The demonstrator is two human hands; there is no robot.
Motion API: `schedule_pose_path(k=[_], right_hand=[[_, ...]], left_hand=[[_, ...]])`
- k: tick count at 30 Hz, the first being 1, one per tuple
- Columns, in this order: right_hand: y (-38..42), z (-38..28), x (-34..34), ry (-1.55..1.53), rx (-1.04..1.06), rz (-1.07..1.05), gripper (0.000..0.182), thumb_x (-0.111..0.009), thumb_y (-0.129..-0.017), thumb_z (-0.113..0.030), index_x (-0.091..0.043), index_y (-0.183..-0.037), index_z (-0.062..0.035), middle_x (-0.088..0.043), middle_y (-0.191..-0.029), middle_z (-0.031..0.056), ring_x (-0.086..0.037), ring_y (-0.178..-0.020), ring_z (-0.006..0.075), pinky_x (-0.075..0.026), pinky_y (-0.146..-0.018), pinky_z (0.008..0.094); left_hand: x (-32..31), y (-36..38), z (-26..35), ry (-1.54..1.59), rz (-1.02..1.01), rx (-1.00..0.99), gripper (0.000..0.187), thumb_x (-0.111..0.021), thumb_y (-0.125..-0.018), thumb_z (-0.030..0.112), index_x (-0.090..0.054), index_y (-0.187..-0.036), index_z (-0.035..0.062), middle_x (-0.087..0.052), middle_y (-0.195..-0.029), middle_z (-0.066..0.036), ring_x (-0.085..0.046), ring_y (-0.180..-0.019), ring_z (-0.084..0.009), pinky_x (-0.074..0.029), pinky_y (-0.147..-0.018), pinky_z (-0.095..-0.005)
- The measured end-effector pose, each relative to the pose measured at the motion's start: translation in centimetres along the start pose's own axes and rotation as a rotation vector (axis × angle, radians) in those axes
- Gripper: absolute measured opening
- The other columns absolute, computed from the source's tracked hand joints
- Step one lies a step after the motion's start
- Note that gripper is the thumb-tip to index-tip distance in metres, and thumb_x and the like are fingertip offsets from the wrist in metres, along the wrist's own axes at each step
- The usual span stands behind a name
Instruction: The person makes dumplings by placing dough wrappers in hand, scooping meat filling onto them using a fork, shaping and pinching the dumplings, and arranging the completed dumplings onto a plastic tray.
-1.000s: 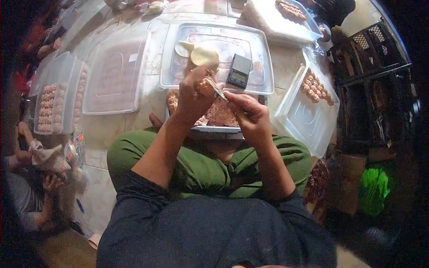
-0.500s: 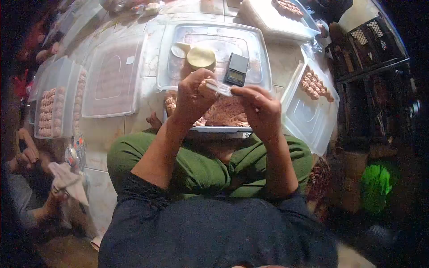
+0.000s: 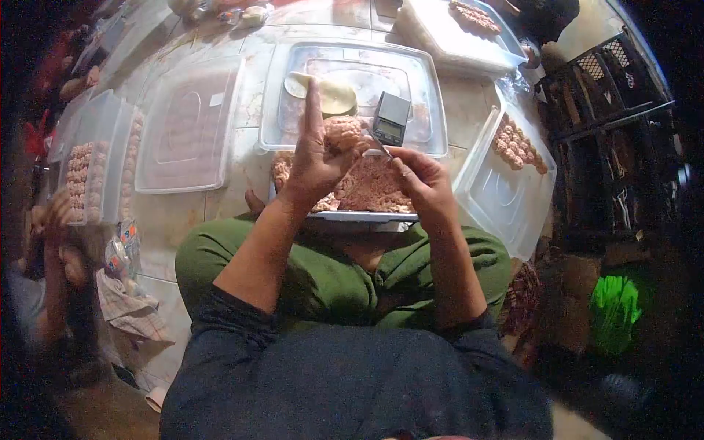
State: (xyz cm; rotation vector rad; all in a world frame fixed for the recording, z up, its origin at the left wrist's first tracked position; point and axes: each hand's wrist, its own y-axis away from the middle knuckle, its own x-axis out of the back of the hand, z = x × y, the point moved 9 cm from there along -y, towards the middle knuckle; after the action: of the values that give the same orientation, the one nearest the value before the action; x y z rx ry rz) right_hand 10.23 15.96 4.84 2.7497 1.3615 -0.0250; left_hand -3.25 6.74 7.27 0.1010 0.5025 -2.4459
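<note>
My left hand (image 3: 315, 158) is raised over a tray (image 3: 367, 216) in front of my lap, a lump of pinkish minced meat (image 3: 343, 132) in its palm and one finger pointing up. Between the thumb and fingers of my right hand (image 3: 425, 176) is a thin flat utensil (image 3: 382, 147), seen nearly edge-on; its tip reaches the lump's right side. Minced meat (image 3: 375, 187) fills the tray beneath both hands. Beyond them, a small digital scale (image 3: 391, 117) and a round yellowish container (image 3: 337, 94) rest on a clear plastic lid (image 3: 425, 88).
At right, rows of meatballs (image 3: 515, 143) lie in a translucent tray (image 3: 506, 202). More meatballs (image 3: 88, 176) fill boxes at left, beside another lid (image 3: 183, 125). A co-worker's hand (image 3: 55, 213) is at far left. Dark crates (image 3: 609, 73) stand right.
The flat utensil has turned from showing its broad pale face to edge-on. My left hand has opened up somewhat, exposing the lump. The co-worker's hand at left has risen, leaving a cloth lower down.
</note>
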Motion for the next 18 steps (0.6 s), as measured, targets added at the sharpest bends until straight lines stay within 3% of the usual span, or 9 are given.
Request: schedule_pose_path(k=[2, 3, 6, 7, 9, 10, 12, 15, 18], right_hand=[[0.0, 0.6, -1.1, -0.065, -0.077, -0.023, 0.021, -0.057, -0.087, -0.006, -0.061, -0.107, 0.0008, -0.062, -0.085, -0.0010, -0.049, -0.067, -0.0005, -0.036, -0.056, 0.0138], [0.1, 0.2, -1.7, -0.064, -0.036, -0.040, 0.022, -0.058, -0.087, -0.006, -0.061, -0.107, 0.0023, -0.063, -0.088, -0.0002, -0.054, -0.071, 0.0029, -0.041, -0.059, 0.0158], [-0.5, 0.2, -1.7, 0.082, 0.171, -0.055, 0.022, -0.063, -0.080, -0.002, -0.064, -0.102, -0.0008, -0.066, -0.094, 0.0077, -0.062, -0.086, 0.0150, -0.049, -0.079, 0.0264], [-0.3, -1.2, -1.3, 0.239, 0.335, -0.002, 0.022, -0.064, -0.078, -0.002, -0.064, -0.100, -0.0023, -0.066, -0.093, 0.0083, -0.063, -0.084, 0.0172, -0.050, -0.077, 0.0274], [1.0, -4.2, -1.5, 0.554, 0.660, 0.107, 0.023, -0.067, -0.074, -0.002, -0.065, -0.098, -0.0053, -0.067, -0.092, 0.0096, -0.065, -0.082, 0.0215, -0.052, -0.074, 0.0295], [1.3, -4.8, -1.8, 0.630, 0.693, 0.114, 0.022, -0.067, -0.074, -0.003, -0.066, -0.096, -0.0060, -0.067, -0.091, 0.0099, -0.065, -0.081, 0.0225, -0.052, -0.073, 0.0301], [2.1, -6.2, -2.5, 0.783, 0.758, 0.130, 0.020, -0.068, -0.073, -0.003, -0.066, -0.093, -0.0075, -0.066, -0.088, 0.0103, -0.065, -0.080, 0.0246, -0.053, -0.071, 0.0315], [2.1, -7.3, -2.3, 0.827, 0.749, 0.124, 0.017, -0.066, -0.075, -0.002, -0.066, -0.091, -0.0059, -0.066, -0.087, 0.0104, -0.065, -0.080, 0.0242, -0.053, -0.070, 0.0312], [1.1, -6.7, -0.7, 0.538, 0.658, 0.138, 0.013, -0.065, -0.077, -0.002, -0.066, -0.090, -0.0046, -0.066, -0.086, 0.0111, -0.065, -0.078, 0.0235, -0.052, -0.068, 0.0303]], left_hand=[[0.5, 0.0, 0.5, -0.135, 0.005, -0.086, 0.082, -0.073, -0.072, 0.009, -0.024, -0.137, 0.0049, -0.053, -0.105, -0.012, -0.056, -0.088, -0.0144, -0.047, -0.076, -0.0251], [1.0, -0.1, 0.1, -0.258, 0.013, -0.120, 0.081, -0.073, -0.072, 0.007, -0.026, -0.137, 0.0056, -0.055, -0.097, -0.009, -0.055, -0.086, -0.0130, -0.046, -0.074, -0.0241], [1.2, -0.2, -0.7, -0.374, -0.046, -0.144, 0.056, -0.073, -0.070, 0.008, -0.046, -0.119, 0.0048, -0.058, -0.085, -0.005, -0.056, -0.081, -0.0105, -0.046, -0.069, -0.0222], [1.0, -0.2, -0.7, -0.371, -0.082, -0.139, 0.044, -0.073, -0.069, 0.009, -0.055, -0.109, 0.0040, -0.059, -0.082, -0.004, -0.056, -0.079, -0.0100, -0.046, -0.068, -0.0218], [1.0, -0.1, -1.2, -0.254, -0.076, 0.000, 0.032, -0.074, -0.069, 0.012, -0.057, -0.094, 0.0033, -0.059, -0.080, -0.002, -0.056, -0.075, -0.0093, -0.046, -0.066, -0.0222], [0.8, 0.0, -1.7, -0.193, -0.076, 0.070, 0.027, -0.074, -0.069, 0.014, -0.057, -0.087, 0.0029, -0.059, -0.079, -0.001, -0.056, -0.074, -0.0090, -0.046, -0.065, -0.0224], [0.6, 0.1, -1.3, -0.211, -0.082, 0.024, 0.024, -0.072, -0.070, 0.013, -0.056, -0.087, 0.0029, -0.059, -0.077, -0.001, -0.055, -0.072, -0.0089, -0.046, -0.063, -0.0232], [0.8, 0.1, -1.0, -0.338, -0.064, -0.051, 0.019, -0.068, -0.072, 0.008, -0.056, -0.087, 0.0028, -0.059, -0.075, -0.002, -0.055, -0.070, -0.0090, -0.046, -0.062, -0.0243], [0.7, 0.2, 0.0, -0.459, -0.033, -0.144, 0.015, -0.065, -0.074, 0.005, -0.056, -0.086, 0.0020, -0.058, -0.075, -0.003, -0.054, -0.069, -0.0092, -0.046, -0.062, -0.0251]])
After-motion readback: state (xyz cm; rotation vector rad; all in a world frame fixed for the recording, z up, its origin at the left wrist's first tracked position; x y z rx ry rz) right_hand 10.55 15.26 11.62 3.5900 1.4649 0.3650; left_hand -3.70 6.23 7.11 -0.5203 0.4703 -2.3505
